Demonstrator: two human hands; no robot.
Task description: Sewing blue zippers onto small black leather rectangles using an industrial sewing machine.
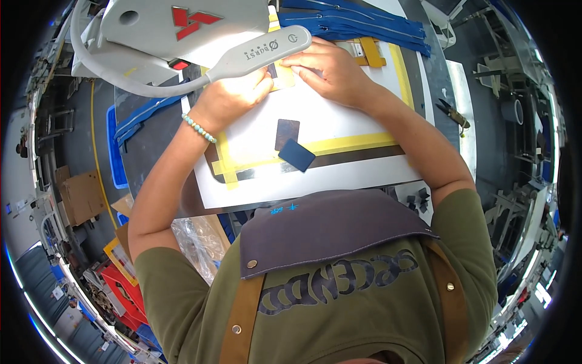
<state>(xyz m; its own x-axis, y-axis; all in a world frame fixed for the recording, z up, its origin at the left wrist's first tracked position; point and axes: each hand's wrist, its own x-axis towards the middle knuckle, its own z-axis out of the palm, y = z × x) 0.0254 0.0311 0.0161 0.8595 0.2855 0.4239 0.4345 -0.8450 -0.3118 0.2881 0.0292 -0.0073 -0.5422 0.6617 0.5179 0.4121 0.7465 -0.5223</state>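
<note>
**Two hands on one small piece under the machine head**

Both hands meet at the far edge of the white work board (339, 173), just below the grey sewing machine (182, 30). The left hand (233, 97) and right hand (330, 70) press down with fingertips bunched close around a small yellowish piece (282, 77) that lies flat on the board; whether any finger actually pinches it cannot be told, since the lamp arm (260, 51) covers part of it. The piece looks thin, light and limp, likely to shift or curl, so flat fingertip pressure at its edges suits it better than a grip.

Nearer the body lie two loose patches, touching at a corner: a dark brown rectangle (287, 133) and a navy square (296, 155), resting by a yellow tape band (357, 142) and a dark stripe. Blue zippers (357, 24) are heaped beyond the board. Black scissors (453, 114) sit to the right. A red emblem (191, 18) marks the machine housing.
</note>
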